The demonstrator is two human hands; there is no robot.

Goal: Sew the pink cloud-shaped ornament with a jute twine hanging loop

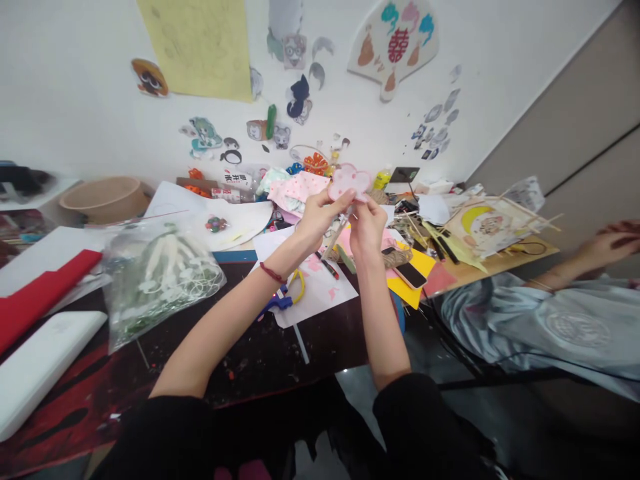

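Note:
Both of my hands are raised over the table, pinching a pale pink flower-shaped cutout [351,181] between them. My left hand [320,217] has its thumb and fingers closed on the cutout's lower left edge. Along the lower right edge, the fingers of my right hand [367,223] are also closed on it. White paper [330,300] with small pink scraps lies below. A blue tool with a yellow loop [287,297] rests at that paper's left side, and a red-and-black pen [327,267] lies on it. Pink polka-dotted fabric [300,190] is heaped behind my left hand.
At left lie a clear bag of green and white cords [167,283], a white case [50,367] and a brown bowl [105,200]. A phone [411,275] sits on yellow paper at right. Beyond a stick-framed lantern [485,230], another person's arm [575,263] shows.

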